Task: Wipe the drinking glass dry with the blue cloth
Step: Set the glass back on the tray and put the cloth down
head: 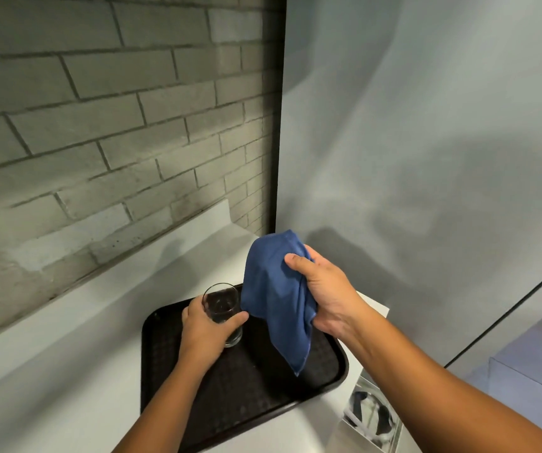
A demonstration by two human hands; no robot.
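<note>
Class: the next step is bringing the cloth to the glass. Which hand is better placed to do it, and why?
The right hand: it already grips the blue cloth, held just beside the glass. The left hand is wrapped around the glass above the tray, steadying it.

Cafeteria-like kitchen corner: brick wall (99,125), white counter (67,371), black serving tray (230,387).

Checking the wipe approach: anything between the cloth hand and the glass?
Nothing visible. The right hand holds the blue cloth up just right of the drinking glass, which the left hand grips over the black tray. The glass mouth is open and uncovered; only air lies between cloth and glass.
</note>
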